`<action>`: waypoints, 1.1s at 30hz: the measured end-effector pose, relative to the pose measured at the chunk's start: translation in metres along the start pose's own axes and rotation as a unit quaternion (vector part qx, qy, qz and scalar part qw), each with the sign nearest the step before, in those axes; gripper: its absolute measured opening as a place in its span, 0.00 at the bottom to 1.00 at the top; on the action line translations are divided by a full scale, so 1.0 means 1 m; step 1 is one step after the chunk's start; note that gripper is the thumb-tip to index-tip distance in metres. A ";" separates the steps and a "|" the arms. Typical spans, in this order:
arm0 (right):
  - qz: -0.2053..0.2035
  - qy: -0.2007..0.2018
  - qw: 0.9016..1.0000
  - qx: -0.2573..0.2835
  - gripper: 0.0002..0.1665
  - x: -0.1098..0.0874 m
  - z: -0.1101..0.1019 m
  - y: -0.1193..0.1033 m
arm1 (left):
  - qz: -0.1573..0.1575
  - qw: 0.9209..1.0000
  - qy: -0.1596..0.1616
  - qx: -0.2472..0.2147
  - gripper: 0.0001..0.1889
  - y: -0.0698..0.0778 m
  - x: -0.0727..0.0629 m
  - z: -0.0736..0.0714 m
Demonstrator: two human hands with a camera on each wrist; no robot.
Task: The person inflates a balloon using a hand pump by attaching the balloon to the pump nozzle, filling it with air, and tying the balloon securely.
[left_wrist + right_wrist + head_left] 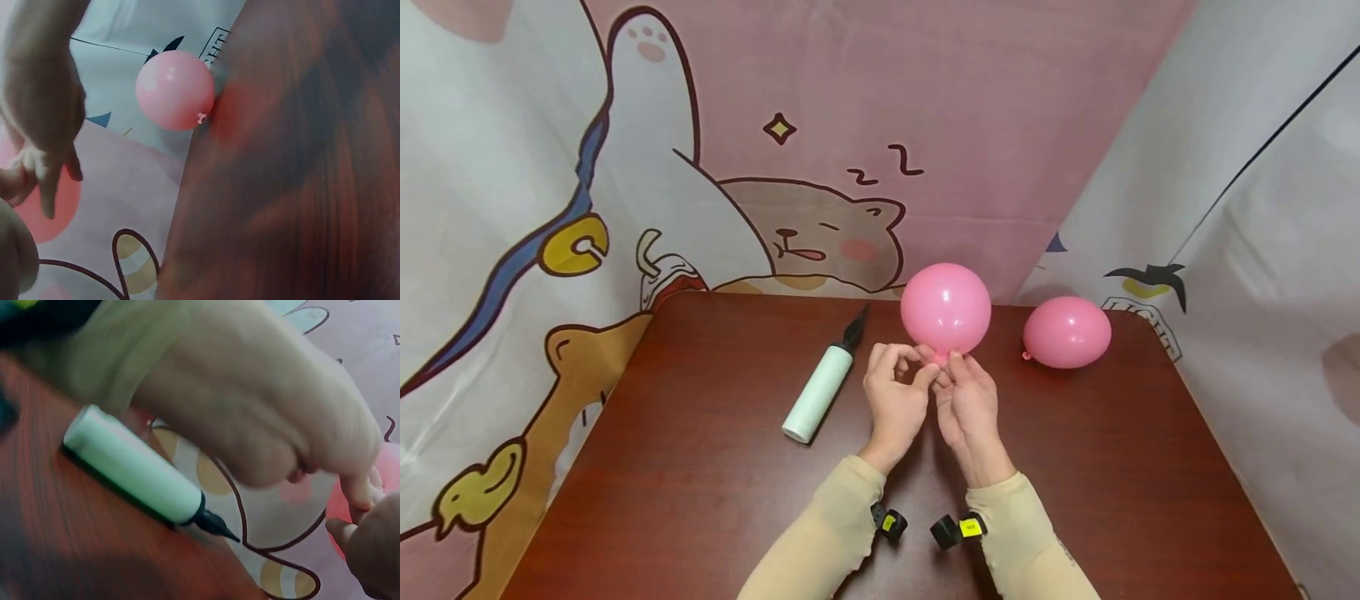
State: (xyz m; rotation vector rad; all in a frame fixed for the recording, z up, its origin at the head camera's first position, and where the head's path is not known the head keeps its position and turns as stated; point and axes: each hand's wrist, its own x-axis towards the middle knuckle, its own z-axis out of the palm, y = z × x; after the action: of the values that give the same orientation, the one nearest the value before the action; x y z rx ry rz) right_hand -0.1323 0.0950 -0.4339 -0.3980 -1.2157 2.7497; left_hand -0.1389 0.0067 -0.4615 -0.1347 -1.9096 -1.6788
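Both hands meet at the neck of an inflated pink balloon (946,307), whose round body stands beyond the fingertips near the table's far edge. My left hand (897,407) pinches the neck between thumb and fingers. From the other side, my right hand (972,407) holds the same neck, its thumb up against the balloon's base. Fingers cover most of the neck. In the left wrist view, part of the balloon (59,212) shows behind the fingers; in the right wrist view, only a sliver of pink (336,506) appears beside them.
A second pink balloon (1067,332), knotted, lies at the far right of the brown table (700,500). To the left of the hands lies a pale green hand pump (820,392), its black nozzle pointing away. A cartoon-printed cloth (985,125) hangs behind the table.
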 end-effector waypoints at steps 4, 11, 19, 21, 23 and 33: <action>-0.009 0.019 0.999 0.025 0.13 -0.001 0.003 0.000 | 0.055 0.998 0.015 -0.038 0.10 -0.003 -0.003 0.007; -0.016 0.003 0.999 0.048 0.16 -0.001 0.006 -0.001 | 0.090 0.995 0.024 -0.029 0.06 -0.003 -0.002 0.010; -0.008 -0.016 0.999 0.045 0.17 -0.002 0.010 -0.004 | 0.203 0.974 0.056 0.089 0.04 -0.005 0.003 0.006; -0.011 -0.015 0.999 0.041 0.16 -0.002 0.011 -0.005 | 0.214 0.970 0.052 0.098 0.03 -0.005 0.004 0.005; -0.016 -0.010 0.999 0.035 0.16 -0.002 0.011 -0.005 | 0.206 0.973 0.042 0.092 0.03 -0.004 0.004 0.005; -0.034 0.027 0.999 0.014 0.14 -0.001 0.007 -0.006 | 0.087 0.995 -0.031 0.029 0.05 0.003 0.005 0.009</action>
State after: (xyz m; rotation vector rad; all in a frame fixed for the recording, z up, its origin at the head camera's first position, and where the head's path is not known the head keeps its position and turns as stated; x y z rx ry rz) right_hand -0.1332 0.0941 -0.4249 -0.4161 -1.1549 2.6771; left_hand -0.1451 0.0140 -0.4566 -0.3236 -1.9298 -1.5177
